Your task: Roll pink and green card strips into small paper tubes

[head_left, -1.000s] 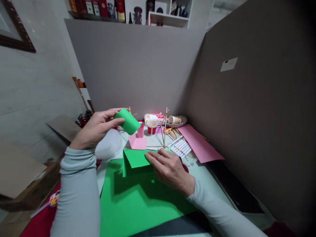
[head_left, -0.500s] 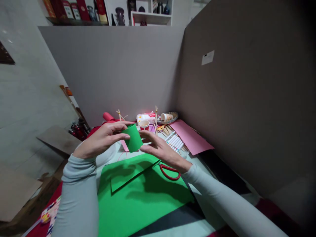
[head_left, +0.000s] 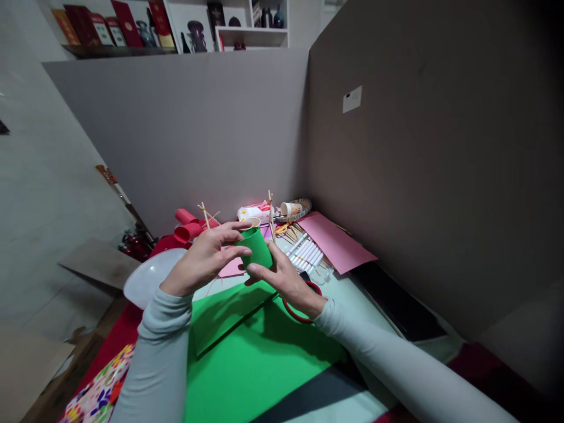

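Observation:
Between my hands is a small green paper tube (head_left: pixel 258 249), raised above the table and slightly tilted. My left hand (head_left: pixel 210 254) pinches its upper left rim between thumb and fingers. My right hand (head_left: pixel 286 276) closes round its lower right side, thumb in front and fingers partly hidden behind it. Below lies a large green paper sheet (head_left: pixel 264 367), with a folded green piece (head_left: pixel 224 320) on top. Red-handled scissors (head_left: pixel 291 311) rest on the sheet, partly covered by my right hand and wrist.
White markers (head_left: pixel 306 254) and a pink sheet (head_left: pixel 337 241) lie to the right. Behind stand stick frames (head_left: pixel 270 214), a paper cup (head_left: pixel 291 210) lying on its side and red paper rolls (head_left: pixel 187 230). A white balloon-like object (head_left: pixel 152 276) is left. Grey partitions (head_left: pixel 198 129) enclose the table.
The green tube has shifted right in view and tilted. My right hand has closed round its side, where its fingers were looser before. The view has turned a little.

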`<state>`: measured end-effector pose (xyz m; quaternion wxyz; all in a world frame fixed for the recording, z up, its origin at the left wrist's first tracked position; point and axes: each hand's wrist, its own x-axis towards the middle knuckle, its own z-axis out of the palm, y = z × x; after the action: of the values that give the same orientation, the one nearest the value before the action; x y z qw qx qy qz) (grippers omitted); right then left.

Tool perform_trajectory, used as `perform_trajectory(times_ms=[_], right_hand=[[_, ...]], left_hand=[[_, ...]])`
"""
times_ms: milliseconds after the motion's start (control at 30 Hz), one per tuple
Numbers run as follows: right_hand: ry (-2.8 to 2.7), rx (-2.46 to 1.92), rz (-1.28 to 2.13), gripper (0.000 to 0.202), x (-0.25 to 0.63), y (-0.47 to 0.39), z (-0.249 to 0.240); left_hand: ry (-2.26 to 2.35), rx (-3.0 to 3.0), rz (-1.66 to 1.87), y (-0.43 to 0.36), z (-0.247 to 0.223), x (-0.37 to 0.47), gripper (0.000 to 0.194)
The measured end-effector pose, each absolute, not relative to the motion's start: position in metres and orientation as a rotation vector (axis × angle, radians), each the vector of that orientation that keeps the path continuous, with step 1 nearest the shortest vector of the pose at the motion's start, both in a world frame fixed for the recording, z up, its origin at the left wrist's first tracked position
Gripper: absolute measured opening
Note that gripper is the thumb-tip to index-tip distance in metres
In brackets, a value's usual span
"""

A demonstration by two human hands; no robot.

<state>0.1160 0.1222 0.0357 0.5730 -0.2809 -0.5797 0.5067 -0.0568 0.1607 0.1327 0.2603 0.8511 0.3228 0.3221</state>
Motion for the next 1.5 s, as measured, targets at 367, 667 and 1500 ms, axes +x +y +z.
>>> perform_trajectory(times_ms=[367,667,1500], right_hand=[[-1.177,-0.57,1.245,0.059,0.12,0.126,0.035],[-1.023,-0.569,1.16,0.034,0.119,0.135,0.029],[-0.804,-0.622,1.296,0.04,0.119,0.138,0.026]], left_hand=[[0.862,2.245,1.041,0.158,0.131,-0.048,0.02],[0.968,2.081,1.405,0.164,0.126,-0.048,0.018],[1.058,2.288,1.399,0.167,0.119,-0.043,0.011]])
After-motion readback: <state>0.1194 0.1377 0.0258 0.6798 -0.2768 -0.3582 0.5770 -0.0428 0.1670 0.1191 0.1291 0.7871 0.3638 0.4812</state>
